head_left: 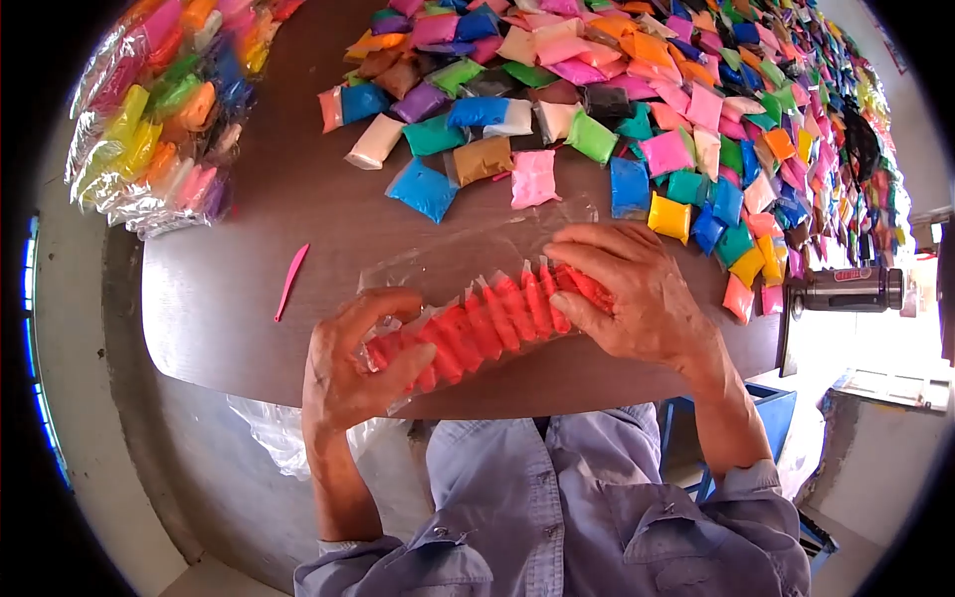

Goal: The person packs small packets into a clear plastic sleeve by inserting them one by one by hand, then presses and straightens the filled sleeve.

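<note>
A row of small red packets (484, 325) stands side by side in a clear plastic bag (438, 264) near the table's front edge. My left hand (363, 353) grips the left end of the row, thumb on the near side and fingers round the far side. At the other end my right hand (627, 284) is closed on the last packets, its thumb pressing from the near side. The row slants upward to the right between both hands. Part of the clear bag spreads flat beyond the packets.
A large heap of colourful packets (637, 60) covers the table's back and right. Clear bags of mixed packets (164, 119) lie at the left back. On the brown table (219, 308) rests a pink plastic knife (291, 283). A metal cylinder (846, 290) stands out at the right edge.
</note>
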Tool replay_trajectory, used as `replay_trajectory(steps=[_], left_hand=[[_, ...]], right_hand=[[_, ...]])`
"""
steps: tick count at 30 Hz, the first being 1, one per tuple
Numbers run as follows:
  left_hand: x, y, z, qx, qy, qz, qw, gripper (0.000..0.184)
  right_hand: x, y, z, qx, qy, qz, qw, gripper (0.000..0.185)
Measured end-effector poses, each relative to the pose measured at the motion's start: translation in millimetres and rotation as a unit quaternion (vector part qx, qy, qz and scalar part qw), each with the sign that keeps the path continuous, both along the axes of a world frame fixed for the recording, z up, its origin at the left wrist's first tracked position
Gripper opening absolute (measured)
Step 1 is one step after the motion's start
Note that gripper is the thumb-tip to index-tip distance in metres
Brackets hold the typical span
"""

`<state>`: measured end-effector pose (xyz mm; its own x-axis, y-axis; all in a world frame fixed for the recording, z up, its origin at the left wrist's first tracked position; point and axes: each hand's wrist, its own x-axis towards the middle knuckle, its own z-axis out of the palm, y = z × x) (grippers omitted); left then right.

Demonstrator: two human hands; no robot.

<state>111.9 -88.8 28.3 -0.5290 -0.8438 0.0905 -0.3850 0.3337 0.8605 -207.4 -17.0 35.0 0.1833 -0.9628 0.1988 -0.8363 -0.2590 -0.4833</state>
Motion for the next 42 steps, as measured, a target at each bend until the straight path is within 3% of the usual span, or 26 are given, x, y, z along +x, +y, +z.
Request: replay_trajectory(steps=[3, 7, 8, 9, 14, 21, 23, 30, 36, 38, 42], left_hand=[[-11, 4, 1, -0.028, -0.047, 0.012, 0.998, 0.037], [-14, 2, -12, -0.059, -0.037, -0.045, 0.997, 0.034], [-14, 2, -15, -0.018, -0.022, -0.04, 0.999, 0.03], [-13, 2, -18, 0.022, -0.006, -0.035, 0.999, 0.026], [-7, 1, -40, 0.003, 0.049, -0.025, 0.998, 0.019], [-7, 1, -38, 0.028, 0.046, -0.023, 0.998, 0.019], [-7, 1, -40, 0.027, 0.048, -0.021, 0.998, 0.019], [-7, 1, -43, 0.03, 0.061, -0.019, 0.998, 0.02], [-5, 0, -45, 0.031, 0.079, -0.027, 0.996, 0.019], [-5, 1, -42, 0.045, 0.077, -0.02, 0.996, 0.019], [-5, 1, -42, 0.069, 0.078, -0.01, 0.995, 0.018]], right_hand=[[16, -14, 6, 0.007, 0.003, 0.036, 0.999, 0.044], [31, -27, -16, -0.009, -0.026, 0.127, 0.992, 0.042], [32, -29, -18, -0.005, -0.038, 0.151, 0.988, 0.04], [32, -31, -18, -0.003, -0.036, 0.153, 0.988, 0.04], [25, -34, -19, 0.098, -0.097, 0.159, 0.978, 0.025], [43, -34, -11, 0.034, -0.075, 0.143, 0.986, 0.022], [50, -33, -17, -0.03, -0.038, 0.155, 0.987, 0.025], [51, -36, -24, 0.06, -0.055, 0.2, 0.976, 0.022], [31, -59, -6, -0.005, -0.086, 0.103, 0.991, 0.025], [10, -79, -19, 0.003, -0.058, -0.086, 0.995, 0.032], [-7, -97, -31, 0.039, 0.02, -0.108, 0.993, 0.041]])
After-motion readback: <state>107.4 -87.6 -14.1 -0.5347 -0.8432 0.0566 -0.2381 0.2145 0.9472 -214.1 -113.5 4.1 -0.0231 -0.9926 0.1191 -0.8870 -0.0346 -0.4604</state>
